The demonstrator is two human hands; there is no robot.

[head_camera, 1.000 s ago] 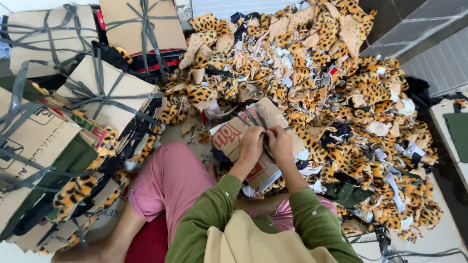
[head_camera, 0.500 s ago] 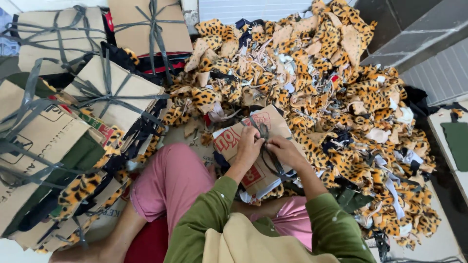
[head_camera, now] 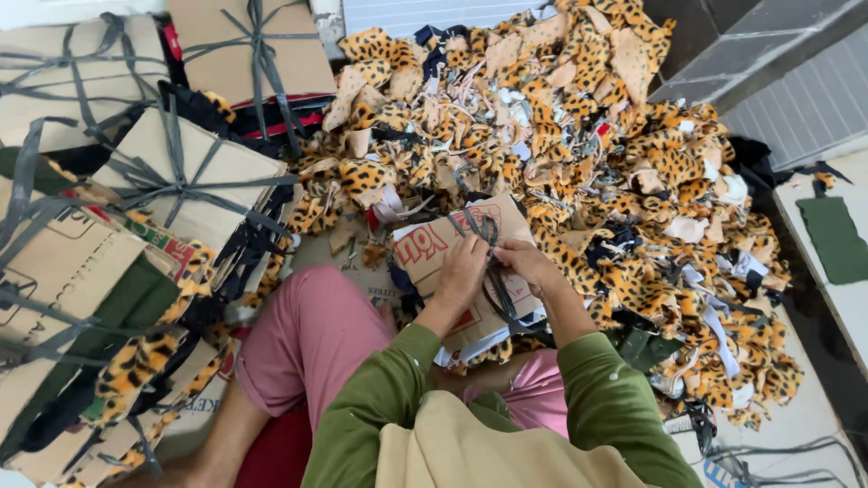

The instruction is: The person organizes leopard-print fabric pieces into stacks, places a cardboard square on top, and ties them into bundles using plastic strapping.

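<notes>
A flat cardboard bundle [head_camera: 434, 248] lies on my lap, crossed by a dark grey strap [head_camera: 500, 294]. My left hand [head_camera: 461, 271] rests on top of the bundle with its fingers closed on the strap near a knot. My right hand [head_camera: 529, 264] pinches the same strap just to the right, and the two hands almost touch. Leopard-print fabric edges stick out from under the cardboard. My pink trousers [head_camera: 312, 339] and green sleeves [head_camera: 380, 402] fill the lower middle of the view.
A large heap of leopard-print fabric scraps [head_camera: 588, 154] covers the floor ahead and to the right. Several strapped cardboard bundles [head_camera: 181, 172] are stacked on the left. A grey wall corner [head_camera: 768, 54] and a green cloth piece [head_camera: 832, 239] sit at the right.
The view has tilted slightly. Both hands have stayed on the strap atop the bundle, with the right hand drawn a little down and to the right along it.
</notes>
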